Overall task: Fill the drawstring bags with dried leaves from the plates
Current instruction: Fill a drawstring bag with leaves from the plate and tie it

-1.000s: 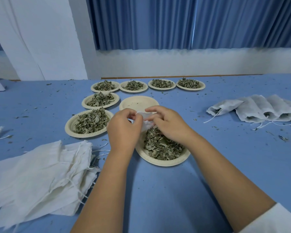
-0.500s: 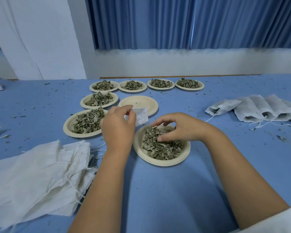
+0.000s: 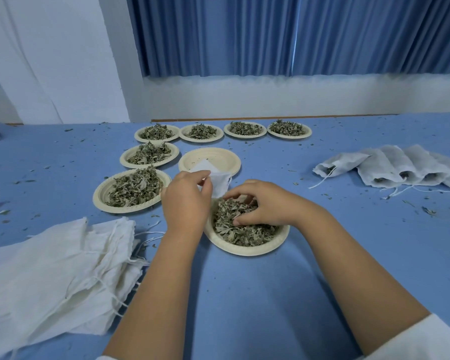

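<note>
My left hand [image 3: 186,201] pinches a small white drawstring bag [image 3: 218,181] just beyond the nearest plate [image 3: 247,249], which holds dried leaves [image 3: 240,229]. My right hand [image 3: 263,202] is down in that plate, its fingers curled round a clump of the dried leaves. Part of the bag is hidden behind my left hand.
An empty plate [image 3: 220,157] lies behind the bag. Several plates of leaves [image 3: 133,189] stand to the left and along the back. A pile of empty white bags [image 3: 55,271] lies at the near left, and filled bags [image 3: 390,168] lie at the right. Leaf crumbs dot the blue table.
My right hand left the bag's mouth, came down onto the near plate and closed on leaves. My left hand kept hold of the bag and shifted slightly left.
</note>
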Demonstrator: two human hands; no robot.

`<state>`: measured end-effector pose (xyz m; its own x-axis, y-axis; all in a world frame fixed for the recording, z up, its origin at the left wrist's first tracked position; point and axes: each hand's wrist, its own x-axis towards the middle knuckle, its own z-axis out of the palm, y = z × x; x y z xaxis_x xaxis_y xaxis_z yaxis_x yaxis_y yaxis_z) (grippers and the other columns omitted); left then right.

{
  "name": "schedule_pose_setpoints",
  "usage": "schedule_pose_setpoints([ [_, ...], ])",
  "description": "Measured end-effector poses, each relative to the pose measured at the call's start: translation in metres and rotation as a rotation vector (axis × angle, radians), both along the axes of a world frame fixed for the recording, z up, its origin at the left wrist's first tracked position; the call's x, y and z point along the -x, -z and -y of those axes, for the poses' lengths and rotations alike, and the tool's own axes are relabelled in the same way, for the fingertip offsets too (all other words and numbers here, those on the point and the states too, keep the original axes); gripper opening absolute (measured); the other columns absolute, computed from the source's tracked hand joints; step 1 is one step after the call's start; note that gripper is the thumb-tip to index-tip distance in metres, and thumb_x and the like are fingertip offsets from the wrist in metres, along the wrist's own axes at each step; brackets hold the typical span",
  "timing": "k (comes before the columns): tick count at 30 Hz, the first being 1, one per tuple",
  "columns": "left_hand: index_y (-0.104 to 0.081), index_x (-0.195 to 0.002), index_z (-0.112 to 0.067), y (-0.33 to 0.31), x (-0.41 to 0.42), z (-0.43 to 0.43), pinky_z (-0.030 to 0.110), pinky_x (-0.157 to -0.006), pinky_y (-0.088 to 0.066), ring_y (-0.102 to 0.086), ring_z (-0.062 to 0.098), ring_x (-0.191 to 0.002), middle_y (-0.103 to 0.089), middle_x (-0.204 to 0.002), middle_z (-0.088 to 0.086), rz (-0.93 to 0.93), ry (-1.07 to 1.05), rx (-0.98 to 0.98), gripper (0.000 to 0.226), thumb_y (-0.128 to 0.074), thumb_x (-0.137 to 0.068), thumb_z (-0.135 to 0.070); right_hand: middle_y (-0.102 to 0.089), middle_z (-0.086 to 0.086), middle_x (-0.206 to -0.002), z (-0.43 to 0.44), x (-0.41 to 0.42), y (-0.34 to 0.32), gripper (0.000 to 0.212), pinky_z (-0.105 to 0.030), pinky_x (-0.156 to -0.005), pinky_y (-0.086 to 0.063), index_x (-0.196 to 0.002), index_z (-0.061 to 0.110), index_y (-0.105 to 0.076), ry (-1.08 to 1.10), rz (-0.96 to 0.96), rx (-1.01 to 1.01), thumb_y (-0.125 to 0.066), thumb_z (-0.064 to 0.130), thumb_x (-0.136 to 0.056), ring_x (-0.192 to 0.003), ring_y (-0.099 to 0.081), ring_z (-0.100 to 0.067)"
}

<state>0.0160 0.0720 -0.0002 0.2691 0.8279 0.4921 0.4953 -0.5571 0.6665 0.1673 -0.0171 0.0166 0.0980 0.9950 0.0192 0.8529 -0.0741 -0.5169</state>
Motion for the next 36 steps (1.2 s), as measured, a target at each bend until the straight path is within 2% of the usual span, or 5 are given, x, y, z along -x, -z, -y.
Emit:
schedule_pose_setpoints([
  [5,-0.069,-0.121,-0.023,-0.001,-0.001,-0.001,0.047,-0.094,-0.044,-0.063,0.027,-0.098,-0.068,-0.112,0.007,0.016,-0.009,0.021,0.027,-0.057,-0.096,-0.026,-0.061,0.015,-0.120,-0.002,0.005,0.003,0.047,-0.023,-0.092,-0.043,-0.122,0.037,-0.063,-0.003,0.027,-0.005,-0.080,0.036,-0.077,-0.106,-0.053,-0.003],
  [15,-0.072,-0.115,-0.022,0.002,-0.002,-0.001,0.047,-0.094,-0.044,-0.061,0.024,-0.102,-0.069,-0.108,0.007,0.077,-0.018,0.033,0.024,-0.059,-0.096,-0.027,-0.059,0.010,-0.082,-0.006,0.010,0.007,0.029,-0.028,-0.075,-0.051,-0.101,0.032,-0.066,0.068,0.000,-0.079,-0.077,0.023,-0.076,-0.075,-0.057,-0.007],
  [18,-0.073,-0.113,-0.021,0.002,-0.002,-0.002,0.044,-0.091,-0.045,-0.061,0.023,-0.100,-0.070,-0.104,0.006,0.090,-0.012,0.022,0.023,-0.060,-0.096,-0.028,-0.057,0.014,-0.075,-0.005,0.007,0.004,0.028,-0.013,-0.067,-0.045,-0.098,0.032,-0.063,0.087,-0.039,-0.120,-0.076,0.018,-0.077,-0.067,-0.054,-0.002],
  [33,-0.076,-0.105,-0.022,-0.002,-0.003,-0.002,0.033,-0.074,-0.046,-0.062,0.022,-0.084,-0.071,-0.096,0.002,0.059,-0.015,-0.055,0.020,-0.061,-0.092,-0.025,-0.064,0.002,-0.078,0.008,-0.010,-0.019,0.019,-0.018,-0.070,-0.049,-0.091,0.018,-0.068,0.223,-0.446,-0.303,-0.080,0.012,-0.078,-0.067,-0.057,-0.005],
  [36,-0.076,-0.103,-0.022,-0.003,-0.005,0.001,0.032,-0.070,-0.046,-0.061,0.022,-0.078,-0.071,-0.095,0.000,0.072,-0.004,-0.031,0.019,-0.061,-0.092,-0.024,-0.064,0.008,-0.071,0.009,-0.011,-0.021,0.017,-0.012,-0.059,-0.044,-0.088,0.020,-0.068,0.265,-0.521,-0.339,-0.080,0.012,-0.078,-0.060,-0.056,0.001],
])
